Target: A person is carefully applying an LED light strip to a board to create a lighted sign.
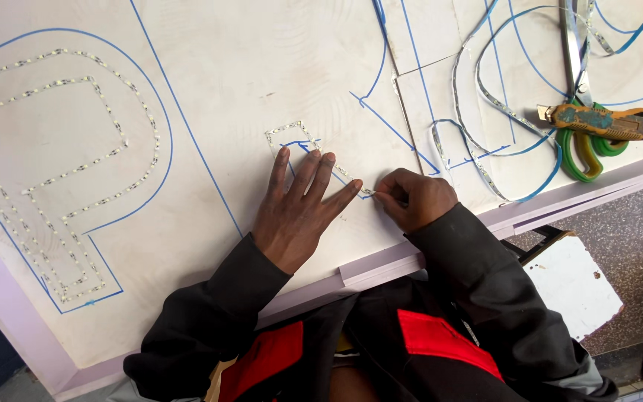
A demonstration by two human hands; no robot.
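Lying open between the finished outline of light strip (61, 171) and the left hand (295, 208) — bare board (262, 67), nothing blocking a pass. Crowding the right side beyond the right hand (414, 199) — loose coils of strip (485, 104), a utility knife (604, 121) resting on green scissors (586, 152).

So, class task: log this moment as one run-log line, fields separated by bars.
left hand flat, pressing light strip onto board | right hand pinching strip end | utility knife, scissors untouched at right
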